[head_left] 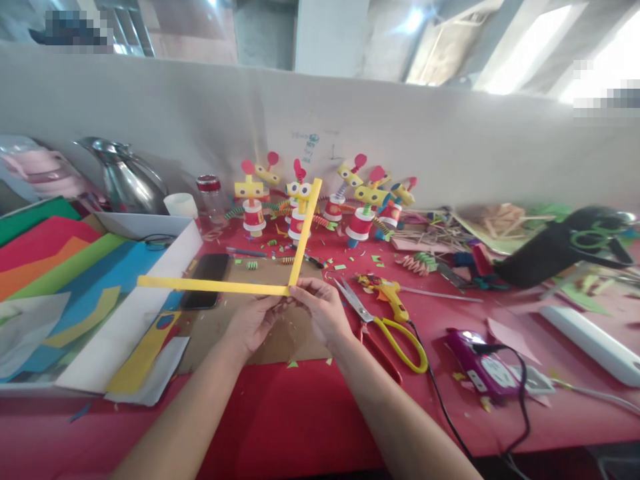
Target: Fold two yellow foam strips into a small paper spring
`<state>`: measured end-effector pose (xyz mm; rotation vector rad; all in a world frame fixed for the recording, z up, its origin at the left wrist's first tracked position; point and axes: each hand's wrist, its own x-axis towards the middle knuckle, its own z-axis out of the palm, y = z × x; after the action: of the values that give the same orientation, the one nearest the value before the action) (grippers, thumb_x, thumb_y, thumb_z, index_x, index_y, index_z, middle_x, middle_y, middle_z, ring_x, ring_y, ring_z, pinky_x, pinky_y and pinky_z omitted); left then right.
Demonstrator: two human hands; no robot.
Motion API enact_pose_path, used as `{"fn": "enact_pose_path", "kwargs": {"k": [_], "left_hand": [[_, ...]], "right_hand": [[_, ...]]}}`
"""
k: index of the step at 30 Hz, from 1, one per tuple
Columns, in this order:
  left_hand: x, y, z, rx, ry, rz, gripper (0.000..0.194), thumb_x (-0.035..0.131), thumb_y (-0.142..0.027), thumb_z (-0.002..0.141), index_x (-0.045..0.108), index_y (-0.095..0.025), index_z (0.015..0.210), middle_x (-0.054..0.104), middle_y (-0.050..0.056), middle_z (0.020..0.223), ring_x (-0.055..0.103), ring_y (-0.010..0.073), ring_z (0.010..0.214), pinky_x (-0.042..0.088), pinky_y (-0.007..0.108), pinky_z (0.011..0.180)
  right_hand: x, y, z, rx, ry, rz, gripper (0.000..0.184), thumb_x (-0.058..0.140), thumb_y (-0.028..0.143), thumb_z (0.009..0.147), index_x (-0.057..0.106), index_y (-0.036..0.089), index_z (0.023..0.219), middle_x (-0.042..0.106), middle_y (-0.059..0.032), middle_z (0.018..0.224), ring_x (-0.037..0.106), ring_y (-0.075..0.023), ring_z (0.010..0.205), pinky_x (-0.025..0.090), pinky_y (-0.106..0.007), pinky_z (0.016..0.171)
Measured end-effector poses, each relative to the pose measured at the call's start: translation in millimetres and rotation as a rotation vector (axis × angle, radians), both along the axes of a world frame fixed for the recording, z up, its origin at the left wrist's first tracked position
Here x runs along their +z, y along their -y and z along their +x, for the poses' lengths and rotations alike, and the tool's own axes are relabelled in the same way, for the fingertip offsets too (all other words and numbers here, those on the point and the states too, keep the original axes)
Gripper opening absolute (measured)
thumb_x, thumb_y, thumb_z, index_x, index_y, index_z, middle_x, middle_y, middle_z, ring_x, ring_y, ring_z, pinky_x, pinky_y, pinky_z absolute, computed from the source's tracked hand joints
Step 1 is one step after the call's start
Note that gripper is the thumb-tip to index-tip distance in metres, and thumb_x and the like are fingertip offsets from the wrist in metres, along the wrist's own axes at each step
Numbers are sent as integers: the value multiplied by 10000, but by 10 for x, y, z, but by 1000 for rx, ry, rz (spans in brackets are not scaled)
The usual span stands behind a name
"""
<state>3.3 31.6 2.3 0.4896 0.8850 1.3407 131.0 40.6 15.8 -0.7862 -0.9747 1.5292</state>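
Note:
My left hand (pixel 257 319) and my right hand (pixel 320 307) meet over a brown cardboard sheet (pixel 210 340). Between their closed fingers they pinch the corner where two yellow paper strips (pixel 215 286) join in an L shape. One arm of the L runs out to the left over a black phone (pixel 206 277); the other rises away from me, in front of the paper figures. My fingers partly hide the joint, so whether it is glued or folded cannot be seen.
Yellow-handled scissors (pixel 375 321) and a yellow glue gun (pixel 395 297) lie right of the cardboard. Several paper-cup figures (pixel 253 215) stand at the back. A white box (pixel 125 300) of coloured paper is on the left. A purple device (pixel 480 367) with cables sits at right.

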Motion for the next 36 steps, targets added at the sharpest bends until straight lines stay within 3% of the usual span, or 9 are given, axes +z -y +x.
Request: {"fn": "enact_pose_path", "kwargs": {"k": [6,11,16,23,27,32,36], "left_hand": [[-27,-11,-30,1,-43,24,243,821,-139,486,723,-137,709,688,29,667,608,111,622,485,220,598],[-12,0,-47,-49,-226,79,248,829,-280,531,747,-130,712,699,65,663,604,121,618,465,245,641],[-9,-4,-50,-33,-304,126,277,815,-306,569,758,-131,776,714,73,708,616,129,664,468,261,715],[-27,-18,6,163,-326,140,254,814,-303,560,754,-154,757,722,52,747,626,135,713,473,261,744],[-31,-8,60,207,-243,162,245,818,-294,550,748,-159,743,724,40,760,630,127,718,479,254,742],[4,10,63,156,-111,106,238,846,-240,489,731,-158,681,708,14,691,608,94,636,469,218,673],[4,10,10,28,-164,86,267,830,-247,535,747,-150,769,719,33,741,619,102,678,466,218,706]], "right_hand": [[-22,-12,-3,12,33,-1,187,771,299,600,694,177,720,681,-8,676,588,-110,576,495,-251,604],[-72,-23,-3,-47,71,16,188,772,300,594,706,176,720,694,-13,678,607,-127,598,497,-257,610],[-74,-24,2,-44,168,73,174,737,303,637,741,183,763,711,-26,693,611,-147,612,506,-292,651],[-84,-18,-16,10,130,122,240,761,261,615,732,196,844,735,-29,833,659,-193,814,506,-335,813],[-98,-7,-43,-48,80,50,201,744,310,655,724,160,787,718,-35,746,645,-160,701,508,-305,746],[-105,-23,-24,-70,73,30,131,729,264,660,722,152,728,683,-12,660,603,-126,622,491,-265,676],[-138,-66,12,-66,174,64,128,715,244,661,731,154,750,697,-22,672,616,-143,637,489,-270,663]]}}
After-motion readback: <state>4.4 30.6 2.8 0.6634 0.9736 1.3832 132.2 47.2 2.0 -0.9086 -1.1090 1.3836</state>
